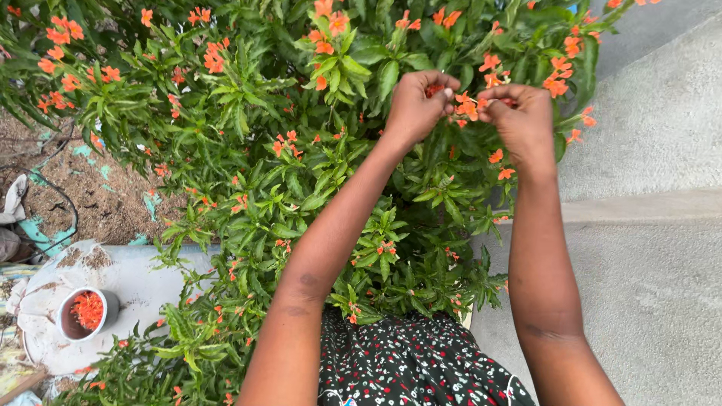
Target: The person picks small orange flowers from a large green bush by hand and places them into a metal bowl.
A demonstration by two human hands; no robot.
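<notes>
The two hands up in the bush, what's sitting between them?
In the head view, a small cluster of orange flowers sits between the left hand and the right hand, with both hands' fingertips pinching at it.

Both arms bare from above the elbows to the hands, no sleeves in view. Left hand & right hand: no gloves, no rings, no watch or bangles at the wrists. One pale fingernail shows on the left hand. Lower down, a dark garment, black w/ small red & white floral print all over, loose fabric, covering the front of the body.
</notes>
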